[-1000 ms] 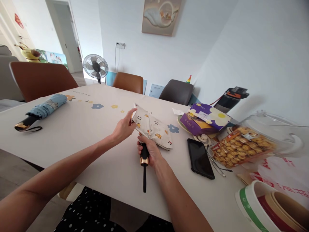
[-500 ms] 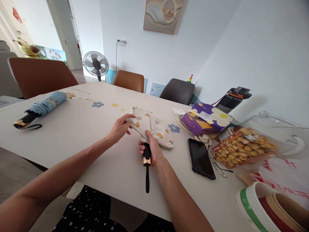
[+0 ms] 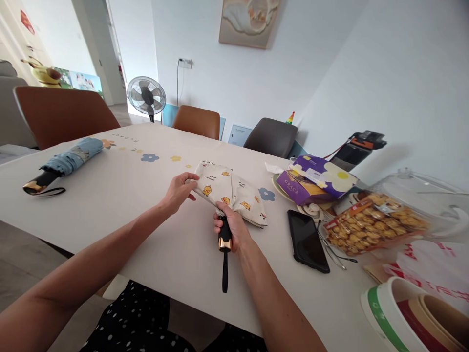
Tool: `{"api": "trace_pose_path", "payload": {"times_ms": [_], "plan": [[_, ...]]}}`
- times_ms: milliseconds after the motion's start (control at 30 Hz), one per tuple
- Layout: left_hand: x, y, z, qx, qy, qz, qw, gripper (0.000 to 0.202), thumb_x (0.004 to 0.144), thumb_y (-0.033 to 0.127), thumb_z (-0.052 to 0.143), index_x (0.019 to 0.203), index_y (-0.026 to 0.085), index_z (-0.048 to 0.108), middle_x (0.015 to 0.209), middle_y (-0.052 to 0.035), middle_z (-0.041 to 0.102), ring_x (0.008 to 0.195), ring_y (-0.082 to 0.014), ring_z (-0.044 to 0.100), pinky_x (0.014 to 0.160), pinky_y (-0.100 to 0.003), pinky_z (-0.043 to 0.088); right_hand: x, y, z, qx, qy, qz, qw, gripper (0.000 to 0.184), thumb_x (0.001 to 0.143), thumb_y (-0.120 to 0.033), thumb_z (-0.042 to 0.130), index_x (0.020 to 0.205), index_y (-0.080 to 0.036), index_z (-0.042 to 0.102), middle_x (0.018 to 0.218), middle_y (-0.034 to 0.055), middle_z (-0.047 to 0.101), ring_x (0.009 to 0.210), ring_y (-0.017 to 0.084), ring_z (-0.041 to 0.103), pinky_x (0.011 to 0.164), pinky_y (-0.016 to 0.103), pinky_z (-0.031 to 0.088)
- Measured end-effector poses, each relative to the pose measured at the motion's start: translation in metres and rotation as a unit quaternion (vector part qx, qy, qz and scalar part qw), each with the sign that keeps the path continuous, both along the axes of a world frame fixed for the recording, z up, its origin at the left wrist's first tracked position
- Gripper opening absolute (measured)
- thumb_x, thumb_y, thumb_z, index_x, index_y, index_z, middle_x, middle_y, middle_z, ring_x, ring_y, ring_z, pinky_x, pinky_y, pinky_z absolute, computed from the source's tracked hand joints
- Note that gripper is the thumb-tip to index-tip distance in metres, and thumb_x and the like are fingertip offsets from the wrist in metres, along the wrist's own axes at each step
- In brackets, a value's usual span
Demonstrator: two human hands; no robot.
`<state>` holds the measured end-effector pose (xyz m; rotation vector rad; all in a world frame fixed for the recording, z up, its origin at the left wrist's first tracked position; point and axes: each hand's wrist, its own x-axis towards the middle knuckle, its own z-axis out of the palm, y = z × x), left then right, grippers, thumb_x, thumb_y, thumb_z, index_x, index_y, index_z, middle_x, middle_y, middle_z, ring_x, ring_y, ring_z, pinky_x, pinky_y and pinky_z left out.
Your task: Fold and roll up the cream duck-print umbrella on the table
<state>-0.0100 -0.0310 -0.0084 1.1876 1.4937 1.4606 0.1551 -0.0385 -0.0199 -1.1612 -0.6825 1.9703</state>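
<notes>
A folded cream umbrella [image 3: 234,195] printed with small yellow chicks lies on the white table [image 3: 146,215] in front of me. My right hand [image 3: 232,227] is wrapped round its black, gold-ringed handle [image 3: 224,240], with the black wrist strap hanging toward the table edge. My left hand [image 3: 179,189] pinches the left edge of the cream canopy fabric between thumb and fingers.
A folded blue umbrella [image 3: 68,164] lies at the far left. Right of my hands are a black phone [image 3: 307,239], a purple box [image 3: 315,178], a snack packet [image 3: 370,222], a clear glass jug [image 3: 425,205] and stacked bowls [image 3: 414,313]. Chairs and a fan stand behind the table.
My left hand has slid down and left along the canopy, pulling the fabric flatter and wider. My right hand has kept its hold on the handle.
</notes>
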Motion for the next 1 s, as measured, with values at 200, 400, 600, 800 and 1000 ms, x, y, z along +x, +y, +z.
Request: {"api": "trace_pose_path", "payload": {"times_ms": [200,400,600,800,1000], "plan": [[-0.006,0.003,-0.003,-0.082,0.180,-0.010,0.980,0.015,0.065,0.023,0.045,0.075,0.020,0.057,0.065,-0.0006,0.057,0.056,-0.0134,0.053,0.050,-0.026,0.045,0.001,-0.001,0.001,0.035,-0.030,-0.026,0.999,0.021,0.069,-0.027,0.065,0.069,-0.015,0.047,0.053,-0.0034,0.046,0.037,0.005,0.037,0.031,0.018,0.035],[-0.011,0.007,-0.016,-0.148,0.449,-0.039,0.880,0.016,0.068,0.022,0.046,0.076,0.025,0.059,0.078,-0.0010,0.062,0.077,-0.0210,0.057,0.064,-0.032,0.042,0.000,-0.002,-0.002,0.051,-0.058,-0.012,0.997,0.023,0.067,-0.028,0.065,0.067,-0.015,0.047,0.053,-0.0032,0.046,0.037,0.005,0.038,0.030,0.019,0.035],[-0.005,0.004,-0.014,0.012,0.461,0.042,0.886,0.028,0.076,0.015,0.040,0.095,0.021,0.058,0.110,-0.0082,0.056,0.108,-0.0243,0.047,0.086,-0.035,0.040,-0.002,-0.006,0.002,0.064,-0.057,-0.011,0.996,0.022,0.064,-0.027,0.065,0.069,-0.016,0.047,0.052,-0.0045,0.045,0.036,0.005,0.037,0.030,0.019,0.034],[0.031,-0.002,-0.009,0.060,0.160,-0.036,0.985,0.025,0.077,0.031,0.051,0.100,0.022,0.056,0.113,-0.0055,0.056,0.089,-0.0174,0.057,0.076,-0.027,0.043,-0.007,-0.009,0.000,0.081,-0.116,0.003,0.990,0.020,0.064,-0.027,0.063,0.063,-0.017,0.046,0.043,-0.0046,0.042,0.033,0.008,0.037,0.028,0.021,0.034],[0.041,0.009,-0.009,-0.058,0.038,-0.060,0.996,0.034,0.070,0.047,0.060,0.087,0.018,0.056,0.094,-0.0062,0.062,0.082,-0.0194,0.058,0.064,-0.027,0.045,-0.007,-0.009,-0.009,0.096,-0.121,0.055,0.986,0.019,0.066,-0.030,0.062,0.066,-0.016,0.049,0.039,-0.0045,0.043,0.031,0.009,0.037,0.029,0.023,0.036]]}}
